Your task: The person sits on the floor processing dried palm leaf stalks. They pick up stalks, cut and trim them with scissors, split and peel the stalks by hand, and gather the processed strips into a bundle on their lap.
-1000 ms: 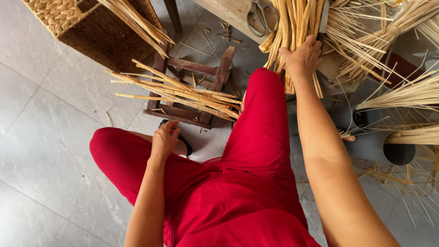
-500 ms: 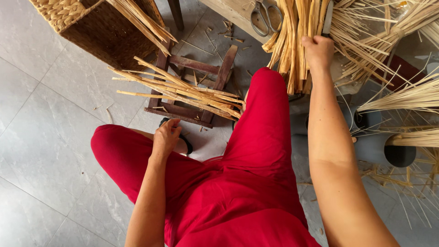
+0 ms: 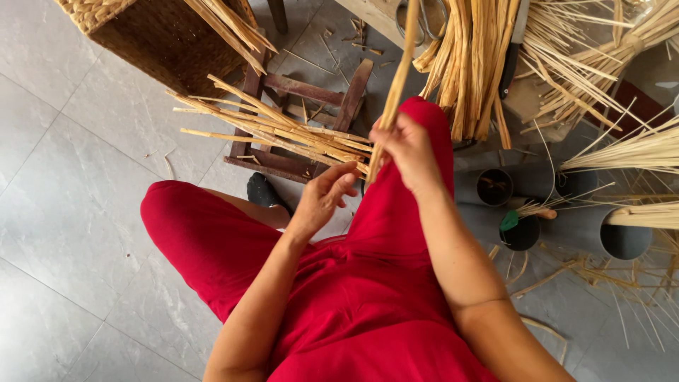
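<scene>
I sit on the floor in red clothes, my knee raised. My right hand (image 3: 409, 148) grips one long pale cane strip (image 3: 396, 81) that runs up toward the top of the view. My left hand (image 3: 324, 198) is raised beside the strip's lower end, fingers apart, touching or almost touching it. A hanging bundle of cane strips (image 3: 470, 64) lies just right of my right hand, over the knee. A second pile of split strips (image 3: 272, 127) rests on a small wooden stool (image 3: 304, 92) in front of my left hand.
A dark woven basket (image 3: 152, 39) stands at the top left. Scissors (image 3: 421, 18) lie on a board at the top. Grey pipe tubes (image 3: 520, 230) and thin straw bundles (image 3: 629, 152) fill the right side. Grey floor tiles (image 3: 64, 177) lie left.
My right hand came down from the hanging bundle with one strip pulled out. My left hand rose off my thigh to meet the strip's lower end.
</scene>
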